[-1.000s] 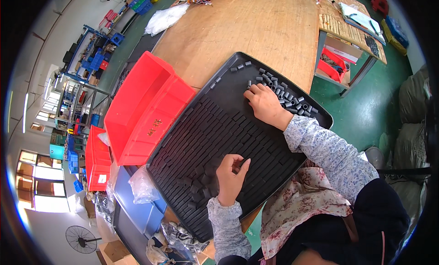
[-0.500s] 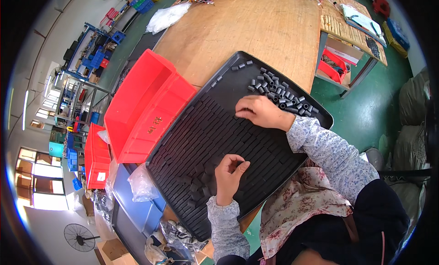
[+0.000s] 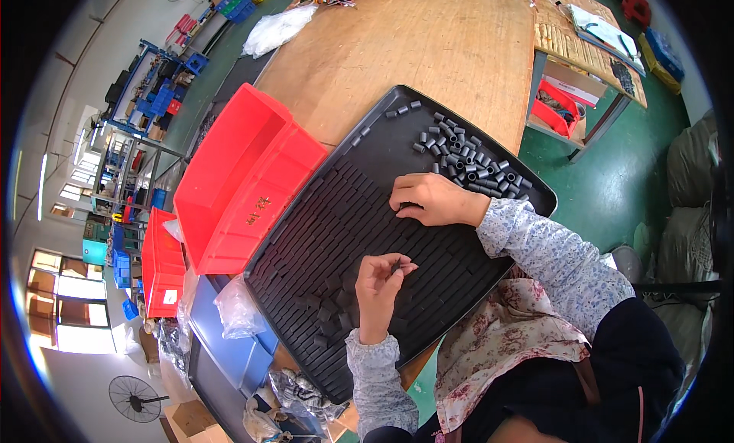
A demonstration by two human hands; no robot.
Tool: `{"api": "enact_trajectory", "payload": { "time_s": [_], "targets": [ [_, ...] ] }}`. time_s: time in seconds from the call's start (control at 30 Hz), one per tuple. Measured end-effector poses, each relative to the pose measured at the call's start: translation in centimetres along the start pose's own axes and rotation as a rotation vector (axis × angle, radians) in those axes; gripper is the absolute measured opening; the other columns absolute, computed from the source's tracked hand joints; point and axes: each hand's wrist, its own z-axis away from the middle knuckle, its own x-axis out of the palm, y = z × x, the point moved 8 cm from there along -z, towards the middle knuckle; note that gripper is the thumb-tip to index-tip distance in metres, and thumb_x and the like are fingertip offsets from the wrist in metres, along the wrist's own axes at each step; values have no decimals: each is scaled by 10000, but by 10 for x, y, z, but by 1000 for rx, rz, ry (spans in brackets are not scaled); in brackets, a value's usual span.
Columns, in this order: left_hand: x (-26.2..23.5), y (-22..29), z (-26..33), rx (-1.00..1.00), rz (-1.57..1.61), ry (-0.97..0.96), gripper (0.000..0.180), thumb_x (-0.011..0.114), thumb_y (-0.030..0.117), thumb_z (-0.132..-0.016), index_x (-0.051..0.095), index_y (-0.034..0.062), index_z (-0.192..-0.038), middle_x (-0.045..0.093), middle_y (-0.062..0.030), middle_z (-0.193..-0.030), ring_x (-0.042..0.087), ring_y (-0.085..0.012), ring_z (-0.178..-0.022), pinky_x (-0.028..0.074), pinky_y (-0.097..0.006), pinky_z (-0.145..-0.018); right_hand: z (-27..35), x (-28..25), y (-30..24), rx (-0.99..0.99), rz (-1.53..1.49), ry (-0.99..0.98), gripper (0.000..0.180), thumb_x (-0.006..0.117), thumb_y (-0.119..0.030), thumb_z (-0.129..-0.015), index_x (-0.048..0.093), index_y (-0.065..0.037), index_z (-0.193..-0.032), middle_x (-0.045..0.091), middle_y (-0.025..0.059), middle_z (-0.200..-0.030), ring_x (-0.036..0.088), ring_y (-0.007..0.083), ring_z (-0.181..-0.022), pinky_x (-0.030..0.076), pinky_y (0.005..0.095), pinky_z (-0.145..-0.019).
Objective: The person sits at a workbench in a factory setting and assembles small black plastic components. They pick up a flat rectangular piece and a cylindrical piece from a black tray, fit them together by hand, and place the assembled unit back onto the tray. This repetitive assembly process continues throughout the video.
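A large black tray lies tilted across the table before me, lined with rows of small dark blocks. My left hand hovers above the rows on the near side, thumb and fingers pinching a small black piece. Beside it sits a loose heap of dark blocks. My right hand is at the upper end of the rows, its fingers bent down and closed; whatever they grip is hidden. Beyond that hand, short black hollow cylinders lie jumbled in the tray's far right part.
A red bin leans against the tray's left side, with another red bin behind it. Below are a blue container and a clear plastic bag. The wooden table extends away; a side bench stands at right.
My right hand has shifted slightly down and left, its fingers drawn in. The left hand has turned a little, and the piece in its pinch now shows.
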Motion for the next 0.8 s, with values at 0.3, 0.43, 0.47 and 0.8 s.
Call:
{"api": "enact_trajectory", "payload": {
  "time_s": [0.3,0.43,0.47,0.8],
  "targets": [
    [-10,-18,3,-69,-175,-91,184,659,0,-876,491,40,-816,660,-135,-993,641,-162,-852,538,-294,-805,-4,-4,-4,1,-101,41,115,723,-62,-783,620,-48,-833,577,66,-808,613,241,-777,506,351,-688],
    [-3,-10,-1,-56,-46,-34,161,696,-8,-871,568,-4,-968,658,-136,-1004,628,-139,-872,529,-250,-784,-1,8,0,212,-623,-25,68,712,-38,-840,644,-35,-848,631,16,-808,615,106,-723,498,256,-675],
    [-4,-11,-1,-62,-58,-34,184,703,-5,-868,578,-12,-1004,660,-135,-1003,632,-142,-884,532,-251,-785,0,12,0,241,-759,-41,58,708,-36,-855,650,-32,-851,643,4,-813,610,74,-719,494,237,-677],
    [-10,-25,1,-103,-177,-92,216,704,56,-877,623,-37,-1055,695,-121,-911,666,-158,-817,547,-271,-774,12,44,-29,265,-1030,-390,52,682,-22,-890,650,5,-920,653,26,-880,618,88,-786,504,242,-708]
  ]
}}
